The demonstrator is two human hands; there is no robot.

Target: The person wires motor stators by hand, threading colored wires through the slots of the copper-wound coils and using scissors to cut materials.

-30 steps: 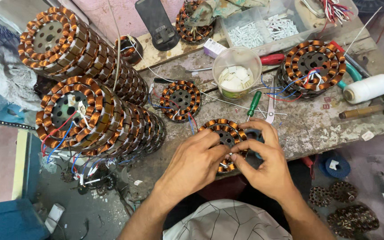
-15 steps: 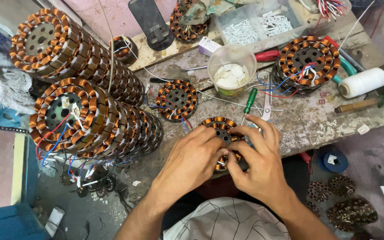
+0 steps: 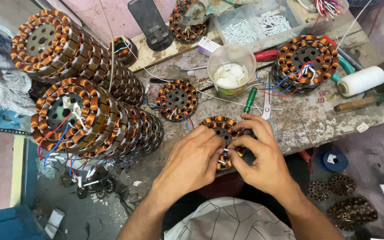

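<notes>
A small white and purple box (image 3: pixel 208 45) lies at the bench's (image 3: pixel 307 122) back, beside a clear cup (image 3: pixel 230 69) with a yellow-green label band. At the front edge, the left hand (image 3: pixel 192 161) and right hand (image 3: pixel 263 156) both pinch the copper-wound stator (image 3: pixel 221 127), fingertips meeting on its near rim.

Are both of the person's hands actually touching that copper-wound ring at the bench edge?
Touching. The head view shows the left hand lying over the copper-wound ring and the right hand with fingertips pressed on its windings; no gap shows.
</notes>
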